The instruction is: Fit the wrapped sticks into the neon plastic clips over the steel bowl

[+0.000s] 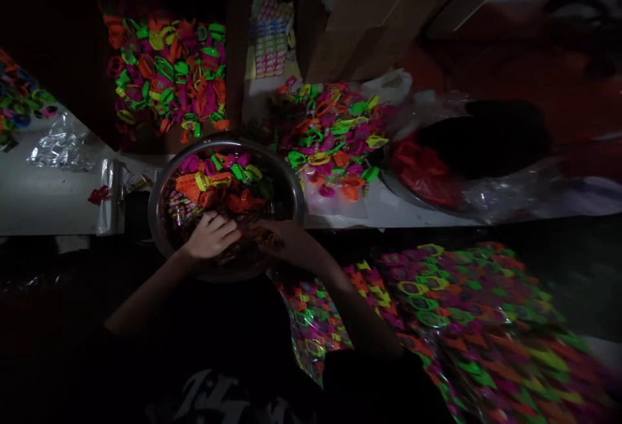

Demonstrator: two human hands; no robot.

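A round metal bowl (pixel 154 207) holds neon plastic pieces that look like toy watches (pixel 207 181), in orange, green, pink and yellow. Small patterned pieces (pixel 181 209) lie at its left side. Over the near part of the bowl, my left hand (pixel 214 236) has its fingers curled together. My right hand (pixel 284 241) comes in from the right, its fingertips close to those of the left and bent inward. Anything between the fingers is too dark and small to name.
Behind the bowl, an open carton (pixel 235 41) is full of toy watches; another heap (pixel 335 132) lies to its right. Bagged watches (pixel 437 288) spread at lower right. A plastic roll (pixel 107 197), sticker sheets (pixel 269 41) and a basin with a red bag (pixel 422 168) stand about.
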